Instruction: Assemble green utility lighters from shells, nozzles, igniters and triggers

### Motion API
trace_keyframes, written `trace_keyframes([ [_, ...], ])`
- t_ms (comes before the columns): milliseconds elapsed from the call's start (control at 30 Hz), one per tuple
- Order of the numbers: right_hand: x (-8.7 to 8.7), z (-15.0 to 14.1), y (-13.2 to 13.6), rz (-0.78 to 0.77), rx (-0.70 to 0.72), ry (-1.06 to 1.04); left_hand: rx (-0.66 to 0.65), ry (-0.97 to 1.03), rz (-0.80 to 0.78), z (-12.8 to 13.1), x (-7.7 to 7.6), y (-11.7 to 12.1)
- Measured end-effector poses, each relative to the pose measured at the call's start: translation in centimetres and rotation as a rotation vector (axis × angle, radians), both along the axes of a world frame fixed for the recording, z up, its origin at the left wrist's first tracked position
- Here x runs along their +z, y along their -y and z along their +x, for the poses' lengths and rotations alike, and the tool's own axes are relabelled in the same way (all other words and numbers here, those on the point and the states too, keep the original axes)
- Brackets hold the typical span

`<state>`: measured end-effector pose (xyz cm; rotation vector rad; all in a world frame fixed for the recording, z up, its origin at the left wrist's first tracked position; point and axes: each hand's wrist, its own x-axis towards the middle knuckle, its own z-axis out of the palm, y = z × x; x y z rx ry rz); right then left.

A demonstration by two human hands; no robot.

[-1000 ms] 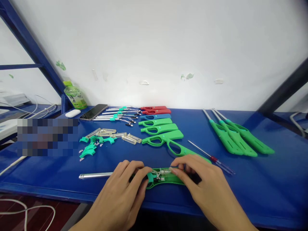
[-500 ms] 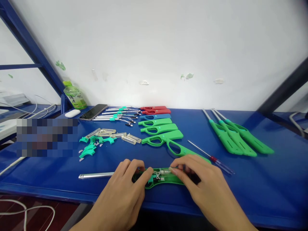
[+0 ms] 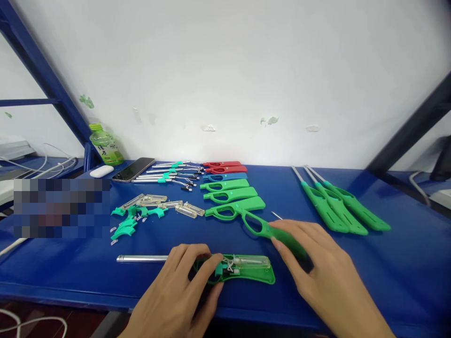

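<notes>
Two bare hands work at a blue tabletop [image 3: 176, 234] in the head view, both reaching in from the near edge. The left hand [image 3: 176, 288] curls over an open green plastic handle shell [image 3: 259, 276], its thumb and index finger set on opposite sides of the shell, the other fingers bent close together. Inside the shell, a clear plastic tank [image 3: 251, 262] lies to the right of a teal plastic trigger [image 3: 219, 269] and white wires; a silver metal tube [image 3: 143, 258] runs out to the left. The right hand [image 3: 322, 265] pinches a loose green plastic cover [image 3: 258, 227] between its thumb and its fingers, which lie bent over the far side; the cover's looped end meets the nearest of three green handle halves [image 3: 230, 194]. Beyond these lie one blue handle half [image 3: 227, 177] and two red handle halves [image 3: 229, 168]. To their left are silver rods with teal clips and black wired ends [image 3: 164, 179], then a scatter of clear plastic tanks [image 3: 186, 210] and small teal plastic triggers [image 3: 124, 230]. A dark phone [image 3: 134, 170], a rounded white case [image 3: 102, 172] and a green-labelled bottle [image 3: 105, 146] stand or lie far left. Three green lighters with silver tubes [image 3: 340, 213] lie together on the right.
</notes>
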<state>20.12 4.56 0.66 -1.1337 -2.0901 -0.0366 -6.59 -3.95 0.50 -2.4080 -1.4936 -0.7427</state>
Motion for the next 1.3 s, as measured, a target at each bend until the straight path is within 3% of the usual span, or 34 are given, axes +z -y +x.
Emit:
trace_keyframes([
  [167,-0.9,2.0,-0.5,-0.004,0.0,0.145,0.0,0.06,-0.018,-0.1,-0.3,0.3],
  [467,-1.3,1.9,-0.4,-0.019,0.007,0.174,-0.004,0.094,-0.019,0.1,-0.1,0.1],
  [667,-0.5,1.8,0.0,-0.024,-0.002,0.04,0.029,0.09,0.027,0.1,-0.5,0.3],
  [933,1.9,0.1,1.7,0.049,0.222,-0.015,0.087,0.256,0.023,-1.6,1.0,0.9],
  [1100,1.5,-1.6,1.9,0.068,0.338,0.065,0.103,0.289,0.059,-4.1,2.0,0.4],
  [1300,0.8,-1.8,1.7,0.053,0.402,0.195,0.068,0.301,0.013,-4.9,1.3,0.1],
])
